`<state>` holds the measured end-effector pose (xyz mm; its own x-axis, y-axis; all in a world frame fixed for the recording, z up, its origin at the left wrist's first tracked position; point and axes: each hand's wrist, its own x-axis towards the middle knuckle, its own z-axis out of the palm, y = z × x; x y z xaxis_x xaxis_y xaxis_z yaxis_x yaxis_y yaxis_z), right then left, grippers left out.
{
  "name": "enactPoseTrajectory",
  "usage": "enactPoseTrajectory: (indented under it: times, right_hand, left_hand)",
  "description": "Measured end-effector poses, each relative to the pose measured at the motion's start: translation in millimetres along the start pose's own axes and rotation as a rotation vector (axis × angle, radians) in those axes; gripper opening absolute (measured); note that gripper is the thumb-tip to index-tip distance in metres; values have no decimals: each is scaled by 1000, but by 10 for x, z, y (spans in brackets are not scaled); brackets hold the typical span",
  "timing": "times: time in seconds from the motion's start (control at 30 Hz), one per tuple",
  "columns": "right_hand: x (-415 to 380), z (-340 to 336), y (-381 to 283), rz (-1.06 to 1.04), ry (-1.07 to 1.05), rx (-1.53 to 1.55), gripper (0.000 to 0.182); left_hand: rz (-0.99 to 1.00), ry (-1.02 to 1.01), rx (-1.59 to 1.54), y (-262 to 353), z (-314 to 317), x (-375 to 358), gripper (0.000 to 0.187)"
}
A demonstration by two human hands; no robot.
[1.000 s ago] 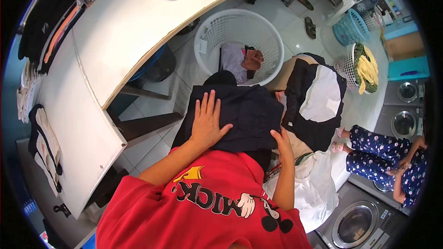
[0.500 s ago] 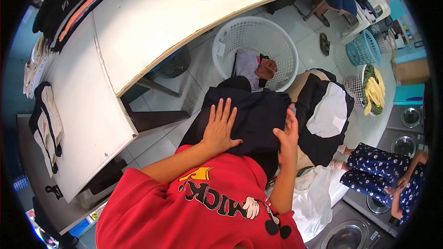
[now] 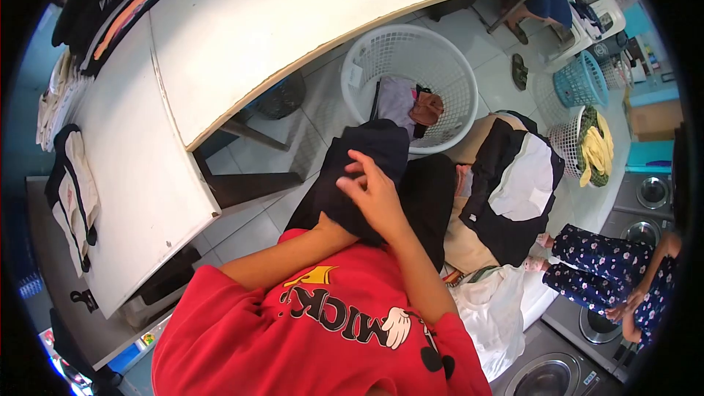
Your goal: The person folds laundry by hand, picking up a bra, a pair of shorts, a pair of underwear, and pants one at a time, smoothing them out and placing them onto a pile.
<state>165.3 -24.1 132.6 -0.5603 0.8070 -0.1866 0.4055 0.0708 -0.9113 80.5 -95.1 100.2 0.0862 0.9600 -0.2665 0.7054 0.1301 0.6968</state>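
On my lap lies a dark garment (image 3: 372, 148), folded over into a narrower shape. My left hand (image 3: 334, 229) is at its lower left part, with the fingers hidden under the cloth. Above the garment is my right hand (image 3: 372, 194), its fingers apart and slightly bent, holding nothing. Beyond my knees a white laundry basket (image 3: 447, 44) holds a few clothes, among them a grey one (image 3: 396, 103) and a brown one (image 3: 427, 108). Right of my lap are a black garment (image 3: 490, 165) and a white cloth (image 3: 524, 176).
A long white table (image 3: 242, 37) curves along the left and top, with stacked clothes (image 3: 103, 15) at its far left. A white plastic bag (image 3: 488, 308) is at my right. Farther right are a blue basket (image 3: 579, 82), washing machines (image 3: 546, 378) and a person in flowered clothing (image 3: 594, 271).
The right side of the dark garment has been folded over to the left. My right hand has moved left above it, and my left hand's fingers have gone under the cloth.
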Motion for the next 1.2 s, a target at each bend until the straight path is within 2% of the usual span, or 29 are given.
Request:
enactPoseTrajectory:
  times: [0.03, 0.07, 0.1, 0.13, 0.17, 0.2, 0.23, 0.27, 0.33, 0.37, 0.43, 0.47, 0.53, 0.57, 0.63, 0.67, 0.73, 0.87, 0.93, 1.0, 1.03, 1.07, 1.13, 1.2]
  right_hand:
    - [62, -24, 152, -25, -60, 53, 39]
    - [100, -26, 265, -50, -122, 107, 31]
    - [101, -4, 344, -164, -17, 23, 24]
    - [85, 47, 402, -163, -15, 24, 24]
    - [59, 119, 455, -302, 125, -188, 26]
    - [27, 188, 518, -436, 267, -403, 29]
    - [-6, 249, 607, -392, 195, -367, 42]
    - [-18, 259, 586, -384, 201, -368, 42]
    - [-40, 280, 520, -336, 114, -590, 62]
    - [-21, 325, 594, -332, 60, -581, 79]
    - [-1, 356, 569, -303, 28, -636, 91]
    - [9, 343, 538, -294, 13, -636, 94]
    - [27, 346, 531, -286, -20, -653, 101]
    - [21, 342, 522, -287, -31, -651, 102]
    - [15, 345, 502, -270, -65, -661, 106]
    - [6, 340, 492, -266, -71, -667, 106]
    - [6, 345, 487, -242, -59, -643, 106]
    - [37, 353, 473, -235, -33, -622, 106]
    - [39, 322, 463, -302, 34, -642, 100]
    - [110, 173, 450, -457, 144, -639, 92]
    - [141, 23, 322, -540, 166, -641, 84]
    - [185, -127, 241, -606, 84, -641, 81]
    - [315, -503, 11, -844, -15, -798, 82]
    - [388, -839, -235, -862, -270, -859, 87]
  left_hand:
    - [153, 211, 220, -128, 148, 1, 49]
    - [153, 212, 221, -181, 206, -53, 49]
    - [234, 216, 237, -244, 256, -132, 50]
    - [316, 220, 253, -288, 259, -193, 51]
    - [322, 217, 252, -221, 124, -237, 51]
    - [210, -109, 260, -142, -29, -322, 49]
    - [94, -435, 264, -66, -195, -402, 47]
    - [101, -442, 264, -60, -343, -456, 47]
    - [152, -375, -318, -165, -638, -526, 32]
    - [157, -382, -315, -335, -704, -543, 32]
    - [-70, -88, -1020, -628, -750, -494, 37]
    - [-313, 259, -976, -522, -709, -437, 47]
    - [-509, 335, -604, -644, -551, -265, 60]
    - [-490, 331, -602, -639, -506, -211, 60]
    - [-725, 55, -1308, -572, -421, -123, 69]
    - [-723, 42, -1303, -552, -410, -117, 69]
    - [-576, 153, -1105, -523, -387, -121, 73]
    - [-434, 135, -979, -492, -392, -107, 65]
    - [-414, 167, -968, -550, -333, -79, 64]
    - [-402, 206, -962, -567, -323, -58, 62]
    - [-286, 255, -740, -562, -333, -32, 60]
    - [-175, 295, -516, -551, -344, 2, 58]
    - [0, 197, -439, -297, -531, 47, 48]
    - [144, 85, -259, -70, -676, 106, 46]
